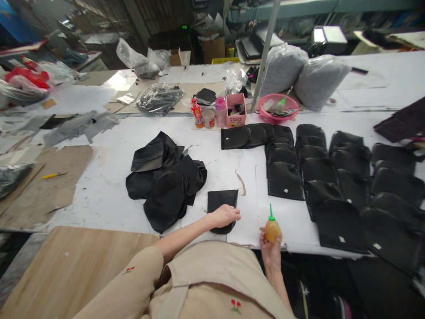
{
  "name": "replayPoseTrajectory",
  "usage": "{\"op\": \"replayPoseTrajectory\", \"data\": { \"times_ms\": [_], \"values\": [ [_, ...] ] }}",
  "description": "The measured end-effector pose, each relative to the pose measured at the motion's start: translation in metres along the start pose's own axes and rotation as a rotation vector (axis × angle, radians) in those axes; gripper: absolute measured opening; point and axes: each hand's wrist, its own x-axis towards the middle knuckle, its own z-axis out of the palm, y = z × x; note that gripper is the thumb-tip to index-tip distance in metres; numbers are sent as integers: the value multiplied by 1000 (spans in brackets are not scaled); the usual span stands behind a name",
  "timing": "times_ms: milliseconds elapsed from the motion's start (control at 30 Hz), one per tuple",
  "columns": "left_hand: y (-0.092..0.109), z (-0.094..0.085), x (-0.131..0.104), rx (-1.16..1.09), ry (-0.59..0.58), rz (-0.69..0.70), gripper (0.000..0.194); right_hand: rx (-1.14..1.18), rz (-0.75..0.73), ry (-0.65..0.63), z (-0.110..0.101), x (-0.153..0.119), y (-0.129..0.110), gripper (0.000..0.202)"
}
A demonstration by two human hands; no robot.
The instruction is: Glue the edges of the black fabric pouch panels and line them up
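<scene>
Left hand point(226, 215): fingers curled over a flat black leather-like panel with one straight edge and one rounded end point(221, 199), which lies on the white-covered bench point(109, 186) near its front edge. Cannot tell whether the fingers pinch the panel or merely rest on it.

Right hand point(270, 248): fingers wrapped round a rounded, amber squeeze bottle with a green nozzle point(272, 231), nozzle upward, at the front edge of the bench.

Risks, as judged:
- Too hard a squeeze, or a tilt, could push the contents out; drips could mark the panel or bench covering.
- A loose grip could let the bottle fall over the front edge.
- If the left hand bears only lightly, the panel could slide or turn.
- A wide rightward swing could knock the overlapping rows of glossy black pieces point(285, 179); a leftward one, the loose black heap point(169, 186).
</scene>
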Motion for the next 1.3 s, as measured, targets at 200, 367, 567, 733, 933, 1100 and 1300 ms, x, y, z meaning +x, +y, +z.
{"op": "replayPoseTrajectory", "data": {
  "times_ms": [200,367,567,733,933,1100,1300],
  "values": [
    [22,40,-23,-179,121,-132,50,42,4,-59,7,-11,-6,57],
    [29,68,-54,-69,85,-161,59,8,39,-68,6,-14,-9,59],
    [39,87,-49,-94,171,-207,48,-31,70,-59,5,-8,-13,61],
    [43,85,-31,-59,187,-382,24,-69,98,-66,8,0,-13,60],
    [38,42,-21,-113,72,-322,7,-97,84,-91,9,-1,-17,53],
    [-11,-61,-19,-15,105,-452,15,-64,53,-115,2,3,-21,51],
    [-100,-128,14,140,235,-750,27,-66,50,-62,1,5,-18,55]
  ]
}}
